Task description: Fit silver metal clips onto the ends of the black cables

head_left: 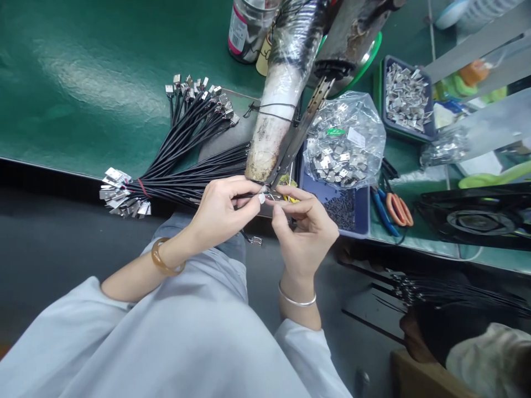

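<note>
My left hand [226, 210] is closed in a pinch on a short black cable, most of it hidden by the fingers. Below that hand hangs a metal connector [256, 241] on a black cable end. Opposite it, my right hand [305, 224] has its fingers drawn together at the same spot; what they hold is too small to make out. Both sets of fingertips meet just under the tip of a white wrapped tube [274, 121] and a slim perforated metal tube [305, 124]. Left of my hands lies a bundle of black cables [182, 179] with silvery connectors, tied by a red band.
A plastic bag of metal connectors [346, 138] rests on a blue tray [363, 218] holding small dark pieces. Beyond stands a bin of metal parts [406, 97]. Pliers [398, 209], a jar [249, 30] and a black fan [477, 218] are on the green table. Another person sits lower right.
</note>
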`<act>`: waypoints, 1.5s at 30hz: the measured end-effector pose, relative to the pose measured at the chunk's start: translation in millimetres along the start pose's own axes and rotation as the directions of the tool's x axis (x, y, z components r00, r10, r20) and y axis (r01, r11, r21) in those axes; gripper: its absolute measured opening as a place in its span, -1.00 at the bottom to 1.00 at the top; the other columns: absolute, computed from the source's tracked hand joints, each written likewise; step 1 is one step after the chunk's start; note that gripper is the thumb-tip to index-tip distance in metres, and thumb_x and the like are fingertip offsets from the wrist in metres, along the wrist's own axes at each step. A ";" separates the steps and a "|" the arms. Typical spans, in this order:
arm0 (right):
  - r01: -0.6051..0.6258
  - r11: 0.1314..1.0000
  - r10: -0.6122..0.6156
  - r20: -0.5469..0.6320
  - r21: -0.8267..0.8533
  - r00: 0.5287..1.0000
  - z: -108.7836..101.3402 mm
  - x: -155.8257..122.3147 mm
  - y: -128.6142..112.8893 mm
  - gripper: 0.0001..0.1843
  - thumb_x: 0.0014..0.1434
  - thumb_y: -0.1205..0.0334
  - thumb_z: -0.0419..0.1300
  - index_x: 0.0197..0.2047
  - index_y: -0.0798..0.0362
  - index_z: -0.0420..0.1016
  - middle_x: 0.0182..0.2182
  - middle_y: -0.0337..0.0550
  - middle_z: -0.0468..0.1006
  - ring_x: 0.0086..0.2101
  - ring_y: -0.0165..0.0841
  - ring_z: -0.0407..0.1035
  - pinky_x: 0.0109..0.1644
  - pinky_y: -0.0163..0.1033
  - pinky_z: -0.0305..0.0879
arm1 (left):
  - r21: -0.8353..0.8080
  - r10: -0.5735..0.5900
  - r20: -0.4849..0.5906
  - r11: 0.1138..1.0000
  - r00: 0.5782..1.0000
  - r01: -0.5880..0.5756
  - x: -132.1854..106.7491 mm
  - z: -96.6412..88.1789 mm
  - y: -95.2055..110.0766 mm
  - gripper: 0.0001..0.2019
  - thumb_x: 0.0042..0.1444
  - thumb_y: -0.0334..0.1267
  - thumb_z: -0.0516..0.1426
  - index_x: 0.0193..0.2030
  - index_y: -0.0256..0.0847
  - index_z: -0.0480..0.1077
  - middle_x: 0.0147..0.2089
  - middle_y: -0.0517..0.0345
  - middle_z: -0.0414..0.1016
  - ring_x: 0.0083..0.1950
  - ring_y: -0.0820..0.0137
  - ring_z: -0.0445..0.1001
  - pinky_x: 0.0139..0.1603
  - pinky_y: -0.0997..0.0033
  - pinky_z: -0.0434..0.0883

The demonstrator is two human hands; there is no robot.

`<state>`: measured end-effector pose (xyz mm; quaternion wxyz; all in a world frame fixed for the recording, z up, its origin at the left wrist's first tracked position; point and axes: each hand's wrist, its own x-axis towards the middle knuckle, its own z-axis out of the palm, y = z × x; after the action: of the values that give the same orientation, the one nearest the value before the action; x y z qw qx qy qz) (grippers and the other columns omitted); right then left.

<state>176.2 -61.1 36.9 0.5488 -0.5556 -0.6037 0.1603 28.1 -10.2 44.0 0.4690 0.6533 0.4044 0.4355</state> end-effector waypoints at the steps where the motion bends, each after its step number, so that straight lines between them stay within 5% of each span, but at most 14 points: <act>1: 0.006 1.000 -0.006 -0.002 -0.005 1.000 0.3 0.2 0.0 -0.87 0.21 0.38 0.30 -0.35 -0.01 0.47 -0.16 -0.16 0.70 -0.14 -0.27 0.65 -0.01 -0.08 0.61 | -0.014 0.001 -0.007 1.000 1.000 -0.001 0.1 0.4 0.6 -0.80 0.12 -0.37 0.14 -0.35 -0.33 0.62 -0.45 0.15 0.45 -0.50 0.56 0.26 -0.51 0.57 0.20; 15: 0.022 0.999 -0.019 0.058 -0.037 0.998 -5.0 1.1 -2.0 -0.83 0.19 0.42 0.29 -0.37 -0.01 0.44 -0.16 -0.15 0.71 -0.17 -0.26 0.65 -0.02 -0.08 0.61 | -0.013 -0.032 0.029 0.999 0.999 0.032 -0.6 0.3 0.3 -0.80 0.10 -0.38 0.14 -0.45 -0.33 0.58 -0.48 0.14 0.45 -0.48 0.54 0.30 -0.47 0.57 0.24; 27: 0.044 0.993 -0.038 0.060 -0.106 0.997 -5.4 9.4 -9.4 -0.86 0.18 0.41 0.32 -0.34 -0.02 0.51 -0.19 -0.19 0.72 -0.12 -0.26 0.65 0.01 -0.10 0.62 | -0.020 0.084 -0.082 0.996 0.993 -0.085 -1.1 5.0 0.8 -0.77 0.12 -0.42 0.14 -0.54 -0.30 0.48 -0.54 0.21 0.36 -0.53 0.59 0.18 -0.56 0.60 0.11; 33: 0.054 0.990 -0.039 0.119 -0.129 0.992 -8.8 5.5 -9.4 -0.83 0.21 0.42 0.28 -0.37 -0.02 0.45 -0.17 -0.17 0.72 -0.17 -0.29 0.66 -0.03 -0.14 0.62 | 0.041 0.046 -0.046 0.998 0.998 -0.045 -4.9 5.8 -5.2 -0.79 0.08 -0.45 0.14 -0.56 -0.29 0.47 -0.51 0.18 0.43 -0.50 0.55 0.29 -0.49 0.56 0.22; 40: 0.099 0.984 -0.104 -0.026 -0.150 0.994 -1.7 -3.1 -7.5 -0.87 0.20 0.41 0.31 -0.29 -0.02 0.50 -0.21 -0.20 0.72 -0.23 -0.36 0.64 -0.23 -0.29 0.60 | 0.046 0.063 -0.070 0.997 0.996 -0.060 -9.4 3.9 -3.2 -0.87 0.08 -0.42 0.15 -0.38 -0.30 0.55 -0.49 0.20 0.50 -0.52 0.58 0.31 -0.51 0.60 0.22; 45: -0.042 0.999 0.041 -0.041 -0.017 0.998 0.5 -5.1 -6.9 -0.86 0.19 0.40 0.33 -0.34 0.00 0.49 -0.25 -0.22 0.70 -0.27 -0.38 0.64 -0.25 -0.31 0.60 | 0.037 0.112 -0.104 0.993 0.988 -0.109 -12.4 3.4 -2.6 -0.87 0.09 -0.43 0.15 -0.40 -0.30 0.54 -0.51 0.22 0.49 -0.54 0.59 0.27 -0.54 0.61 0.19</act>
<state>171.2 -67.5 39.8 0.5525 -0.5761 -0.5821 0.1551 27.4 -22.2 38.5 0.4118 0.6581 0.3985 0.4884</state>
